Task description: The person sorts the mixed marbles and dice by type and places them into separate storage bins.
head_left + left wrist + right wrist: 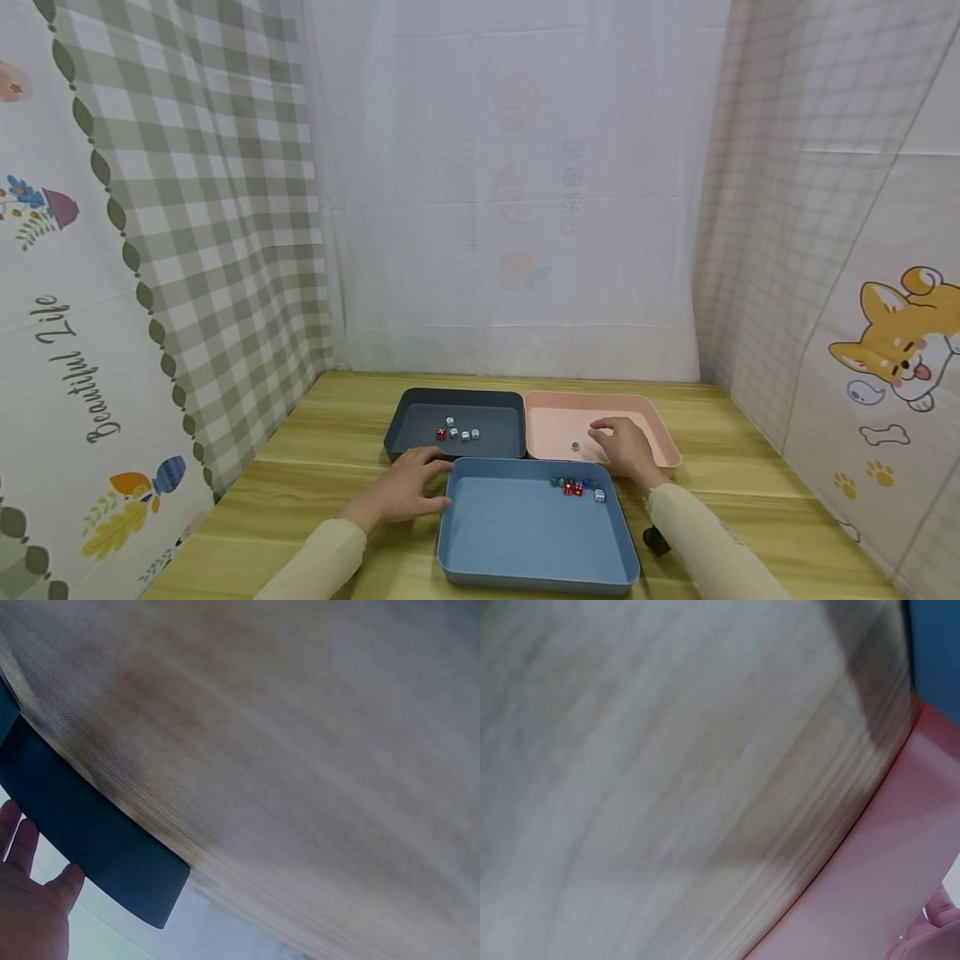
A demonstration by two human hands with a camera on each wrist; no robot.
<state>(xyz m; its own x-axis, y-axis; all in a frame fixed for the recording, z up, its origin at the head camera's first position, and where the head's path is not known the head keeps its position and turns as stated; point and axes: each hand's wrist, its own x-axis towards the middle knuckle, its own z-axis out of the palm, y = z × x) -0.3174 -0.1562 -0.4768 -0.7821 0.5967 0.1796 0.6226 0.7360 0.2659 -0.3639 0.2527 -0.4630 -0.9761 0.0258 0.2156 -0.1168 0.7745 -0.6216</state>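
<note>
My left hand (401,489) lies beside the left edge of the blue tray (525,542), thumb near its rim and fingers toward the front of the dark tray (405,417). The left wrist view catches the left hand (34,907) against a dark-looking tray wall (90,825). Over the pink tray (652,408) is my right hand (626,450), fingers bent loosely, with nothing visible in them. A small die (575,447) shows in the pink tray, left of the fingertips. In the right wrist view, only part of the right hand (934,934) appears beyond the pink wall.
Several white dice (465,436) and a red die (441,433) lie in the dark tray. Red dice (573,489), a white die (599,496) and small green and blue dice (562,482) sit in the blue tray's far right corner. A black object (656,542) is under the right forearm.
</note>
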